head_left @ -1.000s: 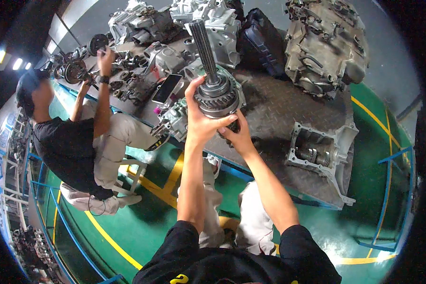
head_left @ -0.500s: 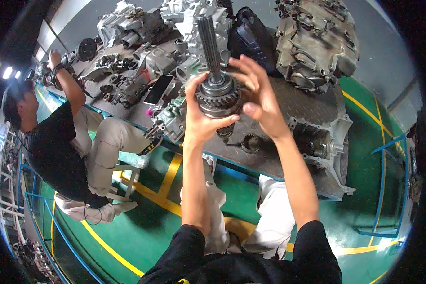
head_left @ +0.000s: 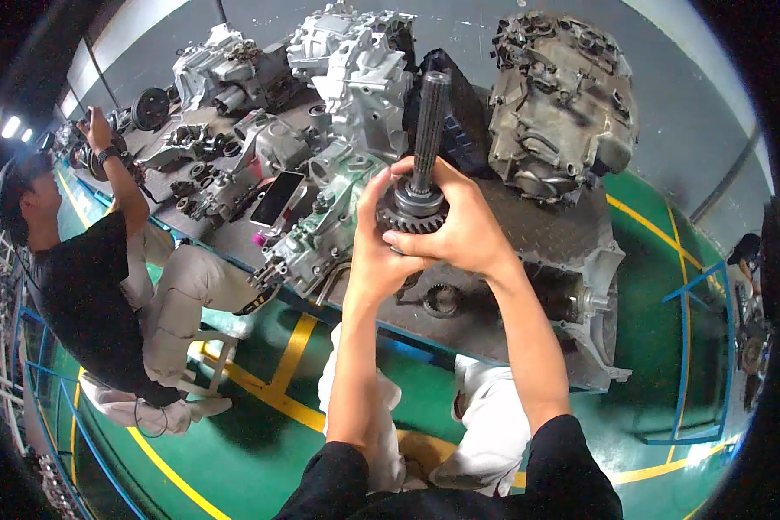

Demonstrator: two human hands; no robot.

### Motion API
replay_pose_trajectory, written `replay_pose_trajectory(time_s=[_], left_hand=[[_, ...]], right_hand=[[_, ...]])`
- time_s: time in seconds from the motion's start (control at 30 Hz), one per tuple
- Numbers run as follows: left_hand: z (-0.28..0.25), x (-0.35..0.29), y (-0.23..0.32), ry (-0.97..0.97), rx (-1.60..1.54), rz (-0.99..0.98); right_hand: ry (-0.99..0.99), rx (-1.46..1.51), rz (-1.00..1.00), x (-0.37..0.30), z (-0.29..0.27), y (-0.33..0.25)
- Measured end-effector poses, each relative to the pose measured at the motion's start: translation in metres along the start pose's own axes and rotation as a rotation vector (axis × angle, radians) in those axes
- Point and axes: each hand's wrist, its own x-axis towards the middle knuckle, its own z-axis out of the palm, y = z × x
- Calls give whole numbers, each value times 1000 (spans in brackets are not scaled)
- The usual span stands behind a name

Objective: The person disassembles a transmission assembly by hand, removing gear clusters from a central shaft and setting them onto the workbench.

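Note:
A splined gear shaft (head_left: 431, 130) stands nearly upright between my hands, its dark shaft pointing up and away. Lower down it carries a bearing and a toothed gear (head_left: 412, 224). My left hand (head_left: 374, 238) is wrapped round the gear's left side. Around the right side and back curl the fingers of my right hand (head_left: 468, 221), with its thumb across the front. Both hands are closed on the assembly, which is held above the table. Its lower end is mostly hidden behind my hands. Just below, a loose ring gear (head_left: 442, 300) lies on the table.
An open metal housing (head_left: 594, 303) rests at the table's right end. Behind stand a worn gearbox (head_left: 559, 108) and a silver gearbox (head_left: 355, 82). A phone (head_left: 277, 199) and a greenish metal valve body (head_left: 316, 247) lie left. A seated co-worker (head_left: 95, 269) is farther left.
My right hand, open and partly off the gear before, has closed round it. The gear shaft has shifted slightly right and lower, and the view has turned a little.

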Motion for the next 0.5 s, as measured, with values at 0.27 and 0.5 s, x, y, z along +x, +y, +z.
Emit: replay_pose_trajectory(time_s=[0.27, 0.5], left_hand=[[-2, 2, -3, 24, 47, -24], [-9, 0, 15, -32, 76, -35]], right_hand=[[97, 14, -81, -1, 9, 4], [155, -9, -46, 4, 14, -7]])
